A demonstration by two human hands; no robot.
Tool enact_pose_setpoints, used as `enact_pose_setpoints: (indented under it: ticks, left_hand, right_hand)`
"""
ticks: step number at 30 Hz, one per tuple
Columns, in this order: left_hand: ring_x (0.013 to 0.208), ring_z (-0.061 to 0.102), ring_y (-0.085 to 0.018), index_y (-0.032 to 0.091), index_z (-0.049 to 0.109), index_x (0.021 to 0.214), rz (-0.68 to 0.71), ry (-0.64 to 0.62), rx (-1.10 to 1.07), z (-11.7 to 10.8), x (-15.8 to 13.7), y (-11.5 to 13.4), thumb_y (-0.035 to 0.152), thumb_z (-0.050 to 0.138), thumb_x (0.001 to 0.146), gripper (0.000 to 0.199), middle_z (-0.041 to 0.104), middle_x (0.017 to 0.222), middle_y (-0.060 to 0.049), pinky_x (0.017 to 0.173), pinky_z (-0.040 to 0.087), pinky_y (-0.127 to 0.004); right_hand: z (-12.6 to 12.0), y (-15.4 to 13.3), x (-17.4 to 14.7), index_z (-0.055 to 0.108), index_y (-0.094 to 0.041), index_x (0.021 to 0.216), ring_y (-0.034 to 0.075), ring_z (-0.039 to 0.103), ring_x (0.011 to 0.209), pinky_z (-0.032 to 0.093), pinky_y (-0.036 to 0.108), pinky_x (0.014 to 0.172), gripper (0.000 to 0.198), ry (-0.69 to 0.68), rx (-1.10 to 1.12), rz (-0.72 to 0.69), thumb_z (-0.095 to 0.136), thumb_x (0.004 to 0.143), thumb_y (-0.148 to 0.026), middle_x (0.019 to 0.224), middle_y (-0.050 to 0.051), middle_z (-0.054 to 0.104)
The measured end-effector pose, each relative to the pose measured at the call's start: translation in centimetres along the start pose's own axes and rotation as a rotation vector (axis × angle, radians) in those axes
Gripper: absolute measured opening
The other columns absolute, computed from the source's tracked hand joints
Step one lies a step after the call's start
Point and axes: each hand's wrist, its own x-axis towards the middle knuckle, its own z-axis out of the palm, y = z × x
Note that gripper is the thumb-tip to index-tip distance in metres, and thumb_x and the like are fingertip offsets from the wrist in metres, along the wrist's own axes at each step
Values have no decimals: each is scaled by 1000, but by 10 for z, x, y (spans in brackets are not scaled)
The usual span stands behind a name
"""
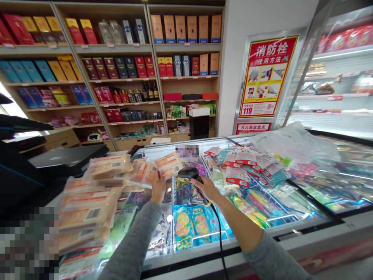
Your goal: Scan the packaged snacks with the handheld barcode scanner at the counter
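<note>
My left hand (pixel 159 188) is closed at the edge of a flat, clear plastic packet with tan contents and orange print (pixel 142 174). Just beyond it lies a similar packet (pixel 167 163), its barcode label towards the scanner. My right hand (pixel 208 190) is wrapped round the handle of a black barcode scanner (pixel 189 172), whose head points left at the packets. From the scanner's handle a black cable (pixel 219 229) hangs down towards me. To the left, more of the same tan packets (pixel 90 208) are stacked in piles over the freezer.
A glass-topped chest freezer (pixel 250 239) holds colourful bagged goods in wire baskets. Red-and-white packets (pixel 241 159) and a crumpled plastic bag (pixel 297 142) lie on its glass. Shelves of boxes (pixel 154 48) stand behind; a dark flat device (pixel 68 155) is at left.
</note>
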Motion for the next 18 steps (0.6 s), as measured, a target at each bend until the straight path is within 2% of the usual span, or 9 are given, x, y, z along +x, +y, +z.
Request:
enact_pose_setpoints:
  ticks: [15,18]
  left_hand:
    - [108,68,-24,19,64,108,19,-6,-46,-2,0,-1,25,58,85,24,74,107,-9,96,55,-37]
    - [109,68,-24,19,64,112,24,5,-48,-1,1,-4,24,57,85,28,74,111,-10,98,54,-39]
  right_hand:
    - [-1,2,2,52,-23,74,11,44,34,32,23,36,43,-31,-21,2,66,79,-63,48,-6,52]
    - [-1,3,3,52,-22,75,10,44,33,32,23,35,44,-32,-9,-2,67,79,-64,49,-7,53]
